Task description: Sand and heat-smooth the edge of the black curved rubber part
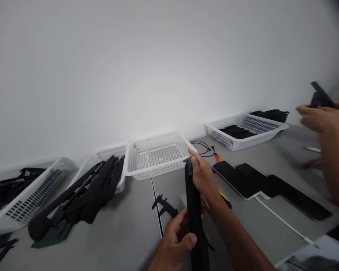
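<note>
Upright in front of me is a long black plastic part (193, 210), held in both hands. My right hand (202, 175) wraps around its upper end, fingers along the far side. Lower down, my left hand (176, 241) grips it between thumb and fingers. Just behind the part, a black caliper (165, 207) lies on the grey table (124, 226). A yellow-and-black tool (225, 199) is partly covered by my right forearm. The part's lower end runs out of the picture.
White baskets (158, 171) line the wall; black parts (93, 192) overhang one at left. Another basket (243, 141) holds flat black parts. Several phones (234, 178) and a white cable (285, 222) lie right. A co-worker's hands (322, 118) hold a black piece (322, 98).
</note>
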`<action>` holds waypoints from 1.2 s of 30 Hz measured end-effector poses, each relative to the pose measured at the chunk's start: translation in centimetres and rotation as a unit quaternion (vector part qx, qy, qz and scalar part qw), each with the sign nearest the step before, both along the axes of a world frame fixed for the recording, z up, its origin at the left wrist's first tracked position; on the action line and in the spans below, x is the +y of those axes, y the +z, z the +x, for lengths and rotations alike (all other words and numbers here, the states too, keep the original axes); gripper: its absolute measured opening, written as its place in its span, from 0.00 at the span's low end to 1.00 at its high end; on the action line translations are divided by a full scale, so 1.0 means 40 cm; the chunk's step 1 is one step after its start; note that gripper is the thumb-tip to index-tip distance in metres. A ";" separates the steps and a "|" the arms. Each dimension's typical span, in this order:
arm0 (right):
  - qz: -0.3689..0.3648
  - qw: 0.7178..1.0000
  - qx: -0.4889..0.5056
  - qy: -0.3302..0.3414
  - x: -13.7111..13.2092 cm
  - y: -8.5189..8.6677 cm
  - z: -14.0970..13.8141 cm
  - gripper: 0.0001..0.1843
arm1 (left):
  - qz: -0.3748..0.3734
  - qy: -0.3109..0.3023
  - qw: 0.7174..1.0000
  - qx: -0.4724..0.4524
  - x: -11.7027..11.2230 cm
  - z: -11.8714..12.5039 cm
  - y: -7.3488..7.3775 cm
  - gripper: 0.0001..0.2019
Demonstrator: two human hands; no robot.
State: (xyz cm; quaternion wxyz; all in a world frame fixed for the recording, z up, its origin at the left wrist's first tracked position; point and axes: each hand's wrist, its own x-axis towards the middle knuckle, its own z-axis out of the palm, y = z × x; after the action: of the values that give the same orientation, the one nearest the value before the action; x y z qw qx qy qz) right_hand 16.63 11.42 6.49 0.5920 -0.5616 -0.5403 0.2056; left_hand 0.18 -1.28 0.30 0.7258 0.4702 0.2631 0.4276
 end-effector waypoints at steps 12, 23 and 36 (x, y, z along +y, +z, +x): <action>-0.033 0.979 -0.198 0.048 -0.069 -0.069 -0.090 0.25 | -0.148 0.162 0.967 -0.130 0.047 -0.032 0.092 0.13; -0.147 0.880 -0.422 0.160 -0.193 -0.129 -0.175 0.17 | -0.125 0.148 0.955 -0.223 0.080 -0.072 0.057 0.23; -0.171 0.886 -0.403 0.151 -0.196 -0.094 -0.146 0.19 | -0.092 0.224 0.961 -0.134 0.063 -0.062 0.110 0.21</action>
State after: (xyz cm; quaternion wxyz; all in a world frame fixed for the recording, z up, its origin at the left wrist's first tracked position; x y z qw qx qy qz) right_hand 10.78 3.60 2.72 0.1796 -0.6007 -0.7668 0.1378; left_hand -2.29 1.25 4.71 0.6799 0.2690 0.3003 0.6125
